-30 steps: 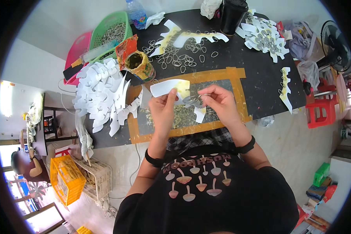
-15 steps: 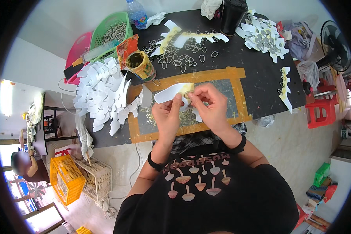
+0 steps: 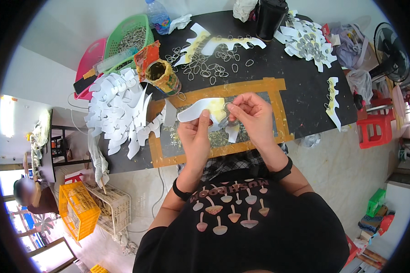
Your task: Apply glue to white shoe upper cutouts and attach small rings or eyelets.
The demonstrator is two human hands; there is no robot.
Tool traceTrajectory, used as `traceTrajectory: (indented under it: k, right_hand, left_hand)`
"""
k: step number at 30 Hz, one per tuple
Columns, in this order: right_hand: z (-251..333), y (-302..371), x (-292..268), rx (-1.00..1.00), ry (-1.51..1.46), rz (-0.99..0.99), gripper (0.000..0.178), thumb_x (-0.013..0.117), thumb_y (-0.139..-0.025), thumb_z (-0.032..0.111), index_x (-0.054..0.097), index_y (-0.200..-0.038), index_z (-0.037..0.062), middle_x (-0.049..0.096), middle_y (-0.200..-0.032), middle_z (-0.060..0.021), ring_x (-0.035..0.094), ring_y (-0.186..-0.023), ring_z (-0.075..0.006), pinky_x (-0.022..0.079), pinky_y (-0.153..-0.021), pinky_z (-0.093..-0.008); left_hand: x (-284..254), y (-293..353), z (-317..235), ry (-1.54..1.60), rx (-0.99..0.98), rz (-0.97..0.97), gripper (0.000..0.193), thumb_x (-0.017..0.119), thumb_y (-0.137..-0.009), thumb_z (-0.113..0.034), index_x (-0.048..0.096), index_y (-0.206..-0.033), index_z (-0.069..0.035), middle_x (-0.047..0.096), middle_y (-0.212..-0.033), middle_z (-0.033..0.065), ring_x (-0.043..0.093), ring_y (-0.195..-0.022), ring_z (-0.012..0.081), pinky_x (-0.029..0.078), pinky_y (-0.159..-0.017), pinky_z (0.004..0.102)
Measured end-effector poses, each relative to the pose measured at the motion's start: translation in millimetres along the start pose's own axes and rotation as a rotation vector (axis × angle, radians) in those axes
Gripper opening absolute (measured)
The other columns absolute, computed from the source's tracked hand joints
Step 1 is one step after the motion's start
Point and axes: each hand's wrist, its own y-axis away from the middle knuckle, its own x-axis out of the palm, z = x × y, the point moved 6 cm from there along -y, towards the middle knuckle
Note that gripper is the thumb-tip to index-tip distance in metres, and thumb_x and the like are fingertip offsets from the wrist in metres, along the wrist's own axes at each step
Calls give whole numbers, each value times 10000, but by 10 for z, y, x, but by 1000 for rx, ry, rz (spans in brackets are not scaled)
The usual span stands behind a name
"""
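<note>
My left hand [image 3: 195, 136] pinches a white cut-out strip [image 3: 197, 110] above the mat [image 3: 187, 145], thumb on top. Yellowish glue covers the strip's right part, and its lower edge has tabs. At the glued end, my right hand [image 3: 254, 119] pinches a small metal ring [image 3: 226, 106] between thumb and fingers, against the strip; the fingers partly hide it. More oval rings [image 3: 209, 68] lie loose beyond the mat, near two glued white strips [image 3: 232, 44]. A glue-smeared tin [image 3: 166, 79] stands left of them, its mouth open.
Plain white cut-outs [image 3: 118, 109] are heaped at the left, ringed ones [image 3: 307, 43] at the far right. One finished-looking strip [image 3: 333, 102] lies near the right edge. A green basket [image 3: 132, 34] of rings, a water bottle [image 3: 158, 18] and a black cup [image 3: 271, 20] stand at the back.
My right hand has moved slightly right and opened a little from the strip. The strip has shifted left and turned, showing more of its glued part.
</note>
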Motion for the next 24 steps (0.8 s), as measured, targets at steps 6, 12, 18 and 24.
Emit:
traceTrajectory:
  k: [6,12,18,24]
  right_hand:
    - [59,84,22,-38,-60,87,107,655,-884,-9,613,-981,-23,657,-818,-42,634,-721,-77,526,-677,-216]
    - [30,58,20,-91,103,96,111,656,-876,-16,625,-983,-20,654,-884,-42,636,-785,-82,534,-708,-236]
    - [165,51,65,-256,305,43,96,718,-815,-10,669,-895,-29,658,-964,-97,660,-794,-126,550,-734,-255]
    - [171,77,87,-306,395,17,126,742,-782,-8,684,-892,-27,667,-973,-116,686,-826,-169,565,-705,-273]
  left_hand:
    - [30,6,-59,-6,4,-47,184,663,-921,-107,647,-1043,30,686,-918,60,596,-747,76,473,-676,233]
    - [16,20,-41,-32,48,-14,148,652,-921,-75,662,-1024,30,673,-872,39,596,-751,75,478,-671,226]
    - [6,21,-56,-19,52,-15,160,648,-929,-100,660,-1025,28,669,-873,37,590,-758,80,461,-670,224]
    - [9,18,-46,22,54,0,155,654,-921,-88,643,-1034,17,677,-921,48,585,-769,85,463,-693,236]
